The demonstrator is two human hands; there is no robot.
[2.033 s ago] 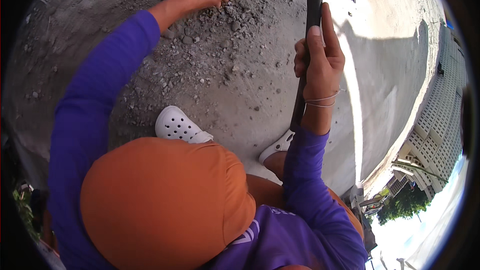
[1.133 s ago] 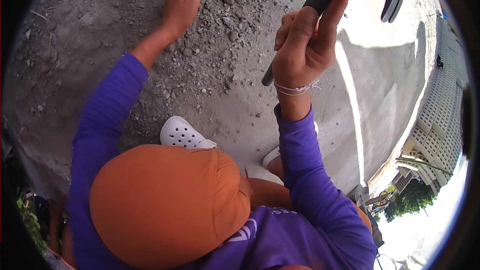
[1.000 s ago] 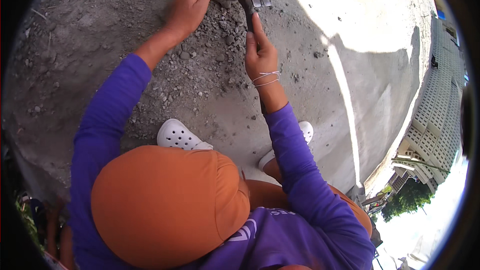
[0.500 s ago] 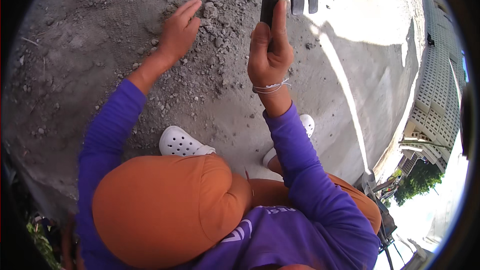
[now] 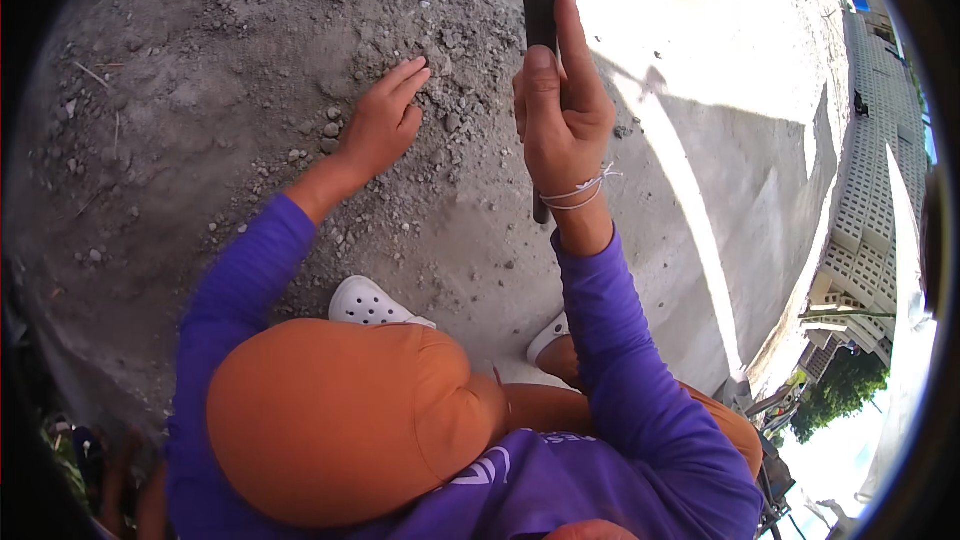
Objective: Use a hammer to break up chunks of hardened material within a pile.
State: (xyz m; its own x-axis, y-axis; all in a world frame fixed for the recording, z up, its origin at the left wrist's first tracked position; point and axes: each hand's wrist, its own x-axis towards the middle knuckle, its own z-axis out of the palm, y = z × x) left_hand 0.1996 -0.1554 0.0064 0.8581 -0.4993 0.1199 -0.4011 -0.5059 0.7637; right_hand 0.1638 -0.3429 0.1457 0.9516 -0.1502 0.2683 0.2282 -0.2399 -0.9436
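My right hand [image 5: 568, 130] is wrapped round the dark handle of a claw hammer [image 5: 540, 15], forefinger stretched along it. The hammer stands upright in view, its two-pronged claw to the right and part of its head cut off by the top edge. The lower end of the handle shows beside my wrist. My left hand [image 5: 383, 125] holds nothing. Its fingers are stretched out toward small lumps of loose rubble [image 5: 437, 80] on the dusty ground; I cannot tell whether they touch.
Grey dirt [image 5: 200, 70] strewn with pebbles spreads on the left, and a smoother grey surface [image 5: 680, 270] on the right, partly in bright sun. My white clogs [image 5: 372, 302] are close below my hands. Stacked hollow blocks [image 5: 870, 170] line the far right.
My right hand has shifted slightly right, tilting the hammer so its lower handle end shows and its head sits higher. My left hand has moved right and a little nearer to me.
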